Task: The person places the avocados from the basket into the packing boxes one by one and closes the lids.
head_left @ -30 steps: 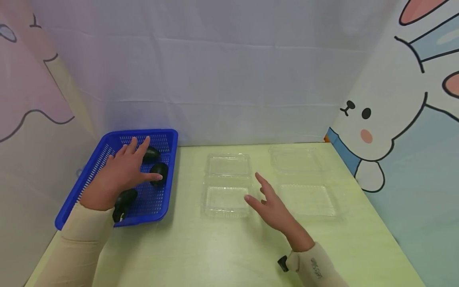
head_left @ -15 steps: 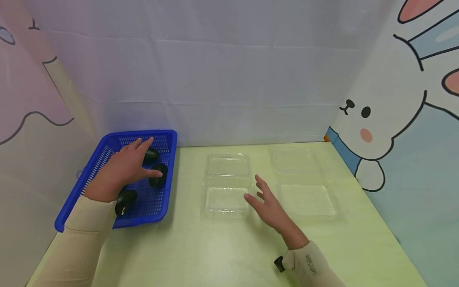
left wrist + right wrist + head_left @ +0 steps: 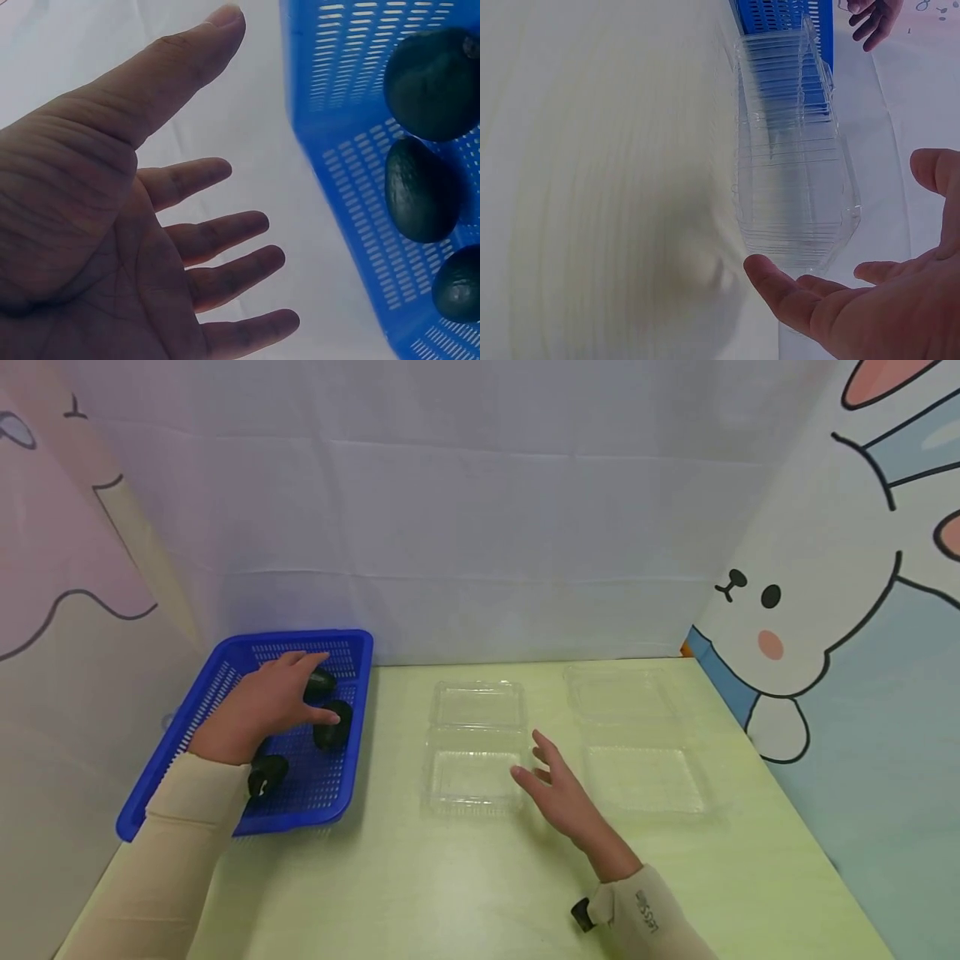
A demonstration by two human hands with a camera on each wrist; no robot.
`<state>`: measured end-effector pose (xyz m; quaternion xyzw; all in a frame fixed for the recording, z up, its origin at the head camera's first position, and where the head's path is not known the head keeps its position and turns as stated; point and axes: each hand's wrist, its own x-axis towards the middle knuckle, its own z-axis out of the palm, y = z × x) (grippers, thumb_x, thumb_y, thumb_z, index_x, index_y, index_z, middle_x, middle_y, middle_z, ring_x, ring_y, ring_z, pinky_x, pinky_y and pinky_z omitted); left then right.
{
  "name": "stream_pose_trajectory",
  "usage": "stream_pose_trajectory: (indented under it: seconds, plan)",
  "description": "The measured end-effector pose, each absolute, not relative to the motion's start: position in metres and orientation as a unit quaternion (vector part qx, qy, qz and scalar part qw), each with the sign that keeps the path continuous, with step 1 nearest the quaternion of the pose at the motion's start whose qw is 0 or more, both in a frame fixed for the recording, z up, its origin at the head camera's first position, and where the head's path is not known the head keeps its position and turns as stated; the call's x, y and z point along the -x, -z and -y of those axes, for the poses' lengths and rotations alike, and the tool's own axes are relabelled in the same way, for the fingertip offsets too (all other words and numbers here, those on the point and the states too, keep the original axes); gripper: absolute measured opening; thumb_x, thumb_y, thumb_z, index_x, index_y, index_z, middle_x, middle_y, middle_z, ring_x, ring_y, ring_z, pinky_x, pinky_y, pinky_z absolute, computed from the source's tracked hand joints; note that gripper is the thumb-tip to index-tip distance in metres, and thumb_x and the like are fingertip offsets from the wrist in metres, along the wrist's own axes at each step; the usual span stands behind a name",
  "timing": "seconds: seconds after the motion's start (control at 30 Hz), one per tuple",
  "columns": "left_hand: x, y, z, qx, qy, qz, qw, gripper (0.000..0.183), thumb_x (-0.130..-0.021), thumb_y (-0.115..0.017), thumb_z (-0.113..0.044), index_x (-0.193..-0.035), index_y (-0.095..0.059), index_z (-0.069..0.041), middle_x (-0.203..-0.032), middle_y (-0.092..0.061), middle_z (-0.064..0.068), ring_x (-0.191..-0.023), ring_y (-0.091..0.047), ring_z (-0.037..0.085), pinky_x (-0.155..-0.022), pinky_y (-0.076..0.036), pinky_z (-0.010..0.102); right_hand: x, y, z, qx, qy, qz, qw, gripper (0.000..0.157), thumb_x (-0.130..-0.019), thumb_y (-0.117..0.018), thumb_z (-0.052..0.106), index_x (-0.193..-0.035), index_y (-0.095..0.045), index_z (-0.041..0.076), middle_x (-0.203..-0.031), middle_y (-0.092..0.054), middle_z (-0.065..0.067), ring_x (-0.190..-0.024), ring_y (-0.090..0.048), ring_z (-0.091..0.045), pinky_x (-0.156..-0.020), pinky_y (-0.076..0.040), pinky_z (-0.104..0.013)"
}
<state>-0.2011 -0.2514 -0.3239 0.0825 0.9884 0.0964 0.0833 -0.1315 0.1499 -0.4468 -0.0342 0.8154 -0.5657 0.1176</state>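
Several dark green avocados lie in a blue perforated basket (image 3: 315,814). In the head view one avocado (image 3: 332,725) is by the left thumb, a second (image 3: 320,683) is farther back, and another (image 3: 267,774) sits below the wrist. My left hand (image 3: 270,702) hovers over the basket, thumb spread from the fingers, holding nothing; the left wrist view shows its bare palm beside the avocados (image 3: 422,190). My right hand (image 3: 562,797) is held above the table, fingers loosely extended, between an opened clear plastic clamshell box (image 3: 477,739) and a second clear box (image 3: 645,777).
The pale green table (image 3: 450,885) runs back to a white cloth wall (image 3: 480,527). A printed cartoon rabbit panel (image 3: 832,635) borders the right side. On the left hangs another printed cloth (image 3: 67,718).
My left hand has shifted slightly right and forward over the basket, its fingers drawing a little closer toward the thumb. The right hand has barely moved. The avocados and boxes stay put.
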Motion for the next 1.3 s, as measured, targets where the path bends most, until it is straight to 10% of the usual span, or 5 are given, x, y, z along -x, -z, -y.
stream_pose_trajectory:
  seconds: [1.3]
  plan:
    - [0.220,0.364,0.267,-0.092,-0.130,-0.978,0.137,0.091,-0.085,-0.086,-0.033,-0.152,-0.040,0.007,-0.154,-0.033,0.039,-0.134,-0.042,0.058,-0.103,-0.039,0.070,0.135,0.457,-0.142,0.002,0.606,-0.786,0.122,0.074,-0.105,-0.062,0.030,-0.165,-0.021,0.017,-0.159,-0.035,-0.029,-0.138,-0.045,-0.050,-0.097,-0.051,-0.055]
